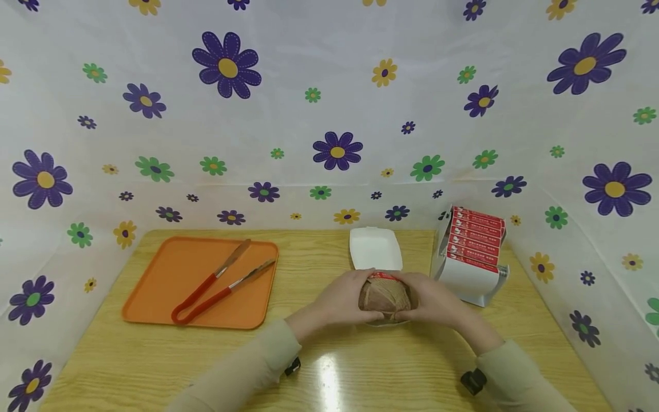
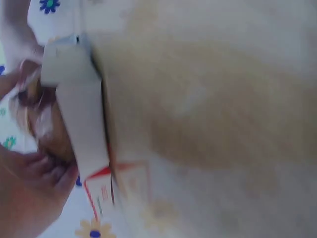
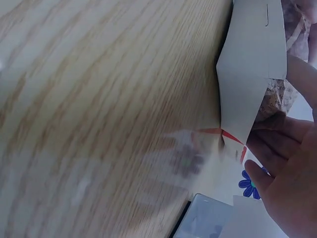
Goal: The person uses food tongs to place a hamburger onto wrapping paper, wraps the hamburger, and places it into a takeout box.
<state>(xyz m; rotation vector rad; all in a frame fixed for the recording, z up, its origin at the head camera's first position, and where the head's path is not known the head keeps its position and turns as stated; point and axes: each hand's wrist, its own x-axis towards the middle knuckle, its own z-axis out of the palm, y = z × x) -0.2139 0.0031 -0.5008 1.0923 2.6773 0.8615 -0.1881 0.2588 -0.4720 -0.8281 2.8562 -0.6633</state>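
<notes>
A round bundle in crinkled brown paper, like a wrapped burger (image 1: 385, 294), sits between both hands in an open white carton (image 1: 374, 249), whose lid stands back behind it. My left hand (image 1: 344, 298) grips the bundle's left side, thumb in front and fingers toward the back. From the right, my right hand (image 1: 432, 301) holds it the same way. In the left wrist view, the white carton wall (image 2: 85, 121) hides the bundle's lower part. The right wrist view shows fingers (image 3: 282, 144) curled at the paper above the carton's edge.
An orange tray (image 1: 149, 280) lies on the left of the wooden table, with red-handled tongs (image 1: 206, 286) spread across it. At the back right, a holder (image 1: 501, 286) carries several red and white flat cartons (image 1: 476, 237). Flower-patterned sheeting (image 1: 288, 114) closes off the back and sides.
</notes>
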